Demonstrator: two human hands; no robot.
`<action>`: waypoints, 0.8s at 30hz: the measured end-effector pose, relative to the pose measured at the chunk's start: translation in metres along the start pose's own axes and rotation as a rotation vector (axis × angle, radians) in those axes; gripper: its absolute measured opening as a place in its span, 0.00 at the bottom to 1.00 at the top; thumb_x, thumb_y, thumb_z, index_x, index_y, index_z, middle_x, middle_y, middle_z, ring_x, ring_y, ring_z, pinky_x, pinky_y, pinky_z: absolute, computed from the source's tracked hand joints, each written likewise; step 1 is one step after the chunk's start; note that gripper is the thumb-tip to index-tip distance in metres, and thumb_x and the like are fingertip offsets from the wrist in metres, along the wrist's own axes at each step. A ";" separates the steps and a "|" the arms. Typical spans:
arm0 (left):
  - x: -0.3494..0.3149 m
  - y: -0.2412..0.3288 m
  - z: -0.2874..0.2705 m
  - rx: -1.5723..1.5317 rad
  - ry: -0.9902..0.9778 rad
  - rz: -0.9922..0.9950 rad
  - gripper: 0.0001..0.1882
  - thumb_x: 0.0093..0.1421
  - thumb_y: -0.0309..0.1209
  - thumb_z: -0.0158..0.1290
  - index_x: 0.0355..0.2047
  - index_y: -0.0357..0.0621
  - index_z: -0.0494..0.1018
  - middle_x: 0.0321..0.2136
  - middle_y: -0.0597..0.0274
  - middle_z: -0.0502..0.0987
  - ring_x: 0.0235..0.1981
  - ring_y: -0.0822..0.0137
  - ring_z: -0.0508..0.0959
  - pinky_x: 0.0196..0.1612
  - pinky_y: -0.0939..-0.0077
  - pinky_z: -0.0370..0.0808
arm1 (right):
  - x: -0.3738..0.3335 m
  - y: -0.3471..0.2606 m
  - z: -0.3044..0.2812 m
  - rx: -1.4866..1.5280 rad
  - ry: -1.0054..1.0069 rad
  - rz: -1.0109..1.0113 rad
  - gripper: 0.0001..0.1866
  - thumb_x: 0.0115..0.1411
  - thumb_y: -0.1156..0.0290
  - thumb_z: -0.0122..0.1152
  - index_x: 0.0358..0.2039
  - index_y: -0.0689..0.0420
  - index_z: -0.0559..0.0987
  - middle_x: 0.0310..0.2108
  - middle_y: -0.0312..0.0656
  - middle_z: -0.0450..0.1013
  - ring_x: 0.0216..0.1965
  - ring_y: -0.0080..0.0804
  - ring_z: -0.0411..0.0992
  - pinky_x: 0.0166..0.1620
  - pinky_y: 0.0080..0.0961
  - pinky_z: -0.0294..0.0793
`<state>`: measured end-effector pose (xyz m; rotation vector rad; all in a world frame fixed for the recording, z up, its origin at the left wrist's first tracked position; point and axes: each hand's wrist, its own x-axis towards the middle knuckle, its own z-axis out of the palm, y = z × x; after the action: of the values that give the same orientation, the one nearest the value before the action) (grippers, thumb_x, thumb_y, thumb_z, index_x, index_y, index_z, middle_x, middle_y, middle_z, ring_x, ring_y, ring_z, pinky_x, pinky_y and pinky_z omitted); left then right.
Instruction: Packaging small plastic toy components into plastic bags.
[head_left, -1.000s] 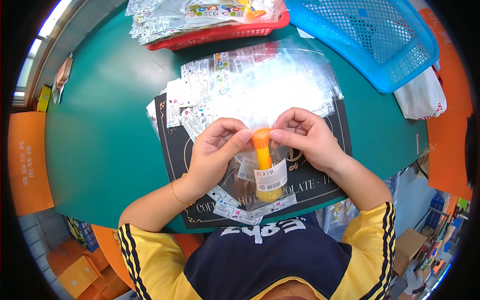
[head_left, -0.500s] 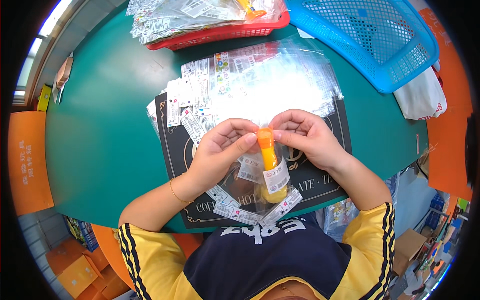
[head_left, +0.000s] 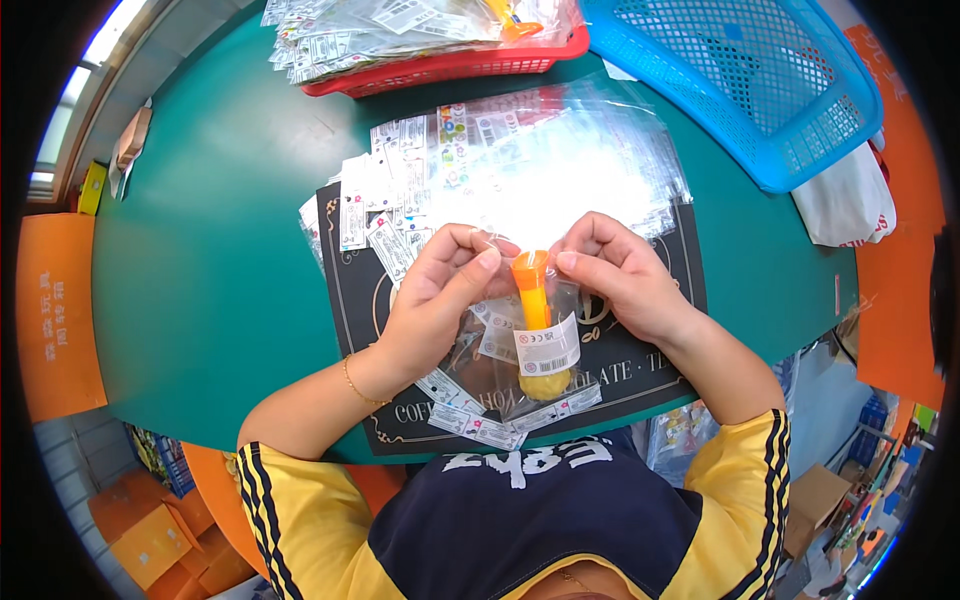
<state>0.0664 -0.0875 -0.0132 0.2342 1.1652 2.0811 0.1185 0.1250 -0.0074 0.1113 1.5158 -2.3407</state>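
Note:
A clear plastic bag hangs between my hands, its top edge stretched across. Inside is an orange-and-yellow toy with a flared orange top and a rounded yellow lower end; its exact kind is not clear. A white printed label lies across the toy's lower half. My left hand pinches the bag's upper left with thumb and fingers. On the other side, my right hand pinches the upper right. Small printed paper slips lie beneath and in front of the bag.
A glaring stack of clear bags lies beyond my hands on a black printed mat, with paper slips at its left. Farther back stand a red basket full of packed bags and a blue basket. The table is green.
My fingers have spread slightly apart, off the toy's orange top and onto the bag's sides. The toy now hangs straighter, and its label has turned to face up more fully.

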 end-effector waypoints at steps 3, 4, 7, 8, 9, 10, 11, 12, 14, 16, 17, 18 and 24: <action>-0.001 -0.004 0.001 0.134 -0.005 0.058 0.06 0.65 0.27 0.44 0.41 0.42 0.62 0.41 0.60 0.71 0.45 0.71 0.73 0.51 0.71 0.72 | -0.001 -0.001 0.004 -0.013 0.034 0.026 0.08 0.61 0.72 0.56 0.40 0.59 0.72 0.38 0.36 0.72 0.38 0.18 0.70 0.42 0.15 0.69; -0.002 -0.004 0.001 0.134 -0.005 0.058 0.06 0.65 0.27 0.44 0.41 0.42 0.62 0.41 0.60 0.71 0.45 0.71 0.73 0.51 0.71 0.72 | 0.000 -0.002 0.005 -0.013 0.034 0.027 0.08 0.61 0.72 0.56 0.40 0.59 0.72 0.38 0.36 0.72 0.38 0.18 0.70 0.42 0.15 0.69; -0.003 -0.004 0.000 0.099 -0.008 0.003 0.06 0.64 0.27 0.45 0.41 0.40 0.63 0.40 0.61 0.71 0.42 0.72 0.74 0.50 0.74 0.72 | 0.000 -0.003 0.006 -0.012 0.049 0.038 0.10 0.61 0.72 0.56 0.41 0.64 0.73 0.36 0.41 0.75 0.38 0.23 0.74 0.44 0.19 0.73; -0.003 -0.003 -0.001 0.104 -0.035 -0.037 0.06 0.64 0.27 0.45 0.41 0.40 0.63 0.40 0.61 0.71 0.42 0.73 0.74 0.50 0.76 0.71 | 0.000 -0.004 0.006 -0.014 0.078 0.059 0.10 0.60 0.72 0.57 0.40 0.64 0.74 0.36 0.41 0.75 0.38 0.23 0.75 0.44 0.19 0.74; -0.003 -0.003 -0.002 0.110 -0.063 -0.077 0.07 0.64 0.27 0.46 0.40 0.39 0.64 0.40 0.62 0.71 0.41 0.74 0.74 0.49 0.77 0.71 | 0.000 -0.005 0.005 -0.017 0.107 0.081 0.10 0.60 0.72 0.57 0.39 0.65 0.75 0.36 0.42 0.76 0.38 0.24 0.75 0.44 0.20 0.74; -0.003 -0.003 -0.002 0.110 -0.063 -0.077 0.07 0.64 0.27 0.46 0.40 0.39 0.64 0.40 0.62 0.71 0.41 0.74 0.74 0.49 0.77 0.71 | 0.000 -0.004 0.005 -0.017 0.107 0.081 0.10 0.60 0.72 0.57 0.39 0.65 0.75 0.36 0.42 0.76 0.38 0.24 0.75 0.44 0.20 0.74; -0.004 -0.003 -0.002 0.156 -0.062 -0.035 0.06 0.64 0.27 0.46 0.40 0.40 0.64 0.40 0.62 0.71 0.41 0.74 0.74 0.48 0.78 0.71 | 0.001 -0.002 0.004 -0.014 0.106 0.067 0.09 0.60 0.73 0.57 0.38 0.65 0.75 0.35 0.42 0.76 0.38 0.24 0.75 0.44 0.20 0.74; -0.003 -0.004 -0.001 0.202 -0.061 0.007 0.06 0.64 0.28 0.46 0.39 0.40 0.65 0.39 0.63 0.71 0.41 0.75 0.73 0.48 0.79 0.71 | 0.001 -0.001 0.004 -0.011 0.106 0.054 0.09 0.60 0.73 0.57 0.38 0.65 0.76 0.35 0.43 0.76 0.38 0.24 0.75 0.44 0.20 0.74; -0.003 -0.001 0.002 0.162 -0.017 0.014 0.05 0.64 0.28 0.46 0.39 0.41 0.65 0.38 0.63 0.72 0.41 0.75 0.73 0.47 0.80 0.71 | 0.000 -0.004 0.005 -0.009 0.097 0.021 0.08 0.60 0.74 0.57 0.37 0.64 0.76 0.35 0.41 0.75 0.37 0.23 0.74 0.43 0.19 0.73; -0.001 0.000 0.004 0.123 0.029 0.022 0.05 0.64 0.28 0.46 0.39 0.42 0.65 0.37 0.64 0.72 0.41 0.76 0.73 0.46 0.80 0.71 | 0.000 -0.004 0.004 -0.007 0.086 -0.011 0.07 0.59 0.75 0.58 0.37 0.63 0.76 0.34 0.39 0.75 0.36 0.22 0.73 0.42 0.18 0.73; 0.000 0.000 0.004 0.107 0.047 0.027 0.05 0.64 0.29 0.46 0.38 0.42 0.65 0.36 0.65 0.72 0.40 0.76 0.73 0.46 0.81 0.71 | 0.001 -0.002 0.003 0.001 0.068 -0.025 0.07 0.59 0.75 0.57 0.38 0.63 0.75 0.34 0.39 0.75 0.36 0.22 0.73 0.43 0.19 0.72; 0.001 0.000 0.005 0.092 0.066 0.032 0.05 0.64 0.29 0.47 0.38 0.43 0.66 0.36 0.66 0.72 0.39 0.77 0.73 0.45 0.81 0.71 | 0.001 0.000 0.002 0.010 0.050 -0.039 0.07 0.59 0.75 0.57 0.38 0.63 0.75 0.35 0.39 0.74 0.37 0.23 0.73 0.44 0.19 0.72; -0.002 0.004 -0.001 0.127 0.066 -0.051 0.10 0.63 0.29 0.49 0.42 0.38 0.66 0.36 0.63 0.74 0.36 0.75 0.74 0.42 0.81 0.71 | 0.001 -0.001 0.003 -0.017 0.060 -0.006 0.09 0.60 0.75 0.56 0.40 0.63 0.73 0.37 0.39 0.74 0.39 0.24 0.73 0.45 0.20 0.72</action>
<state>0.0656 -0.0903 -0.0104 0.1951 1.3307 1.9864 0.1173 0.1221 -0.0059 0.1748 1.5656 -2.3481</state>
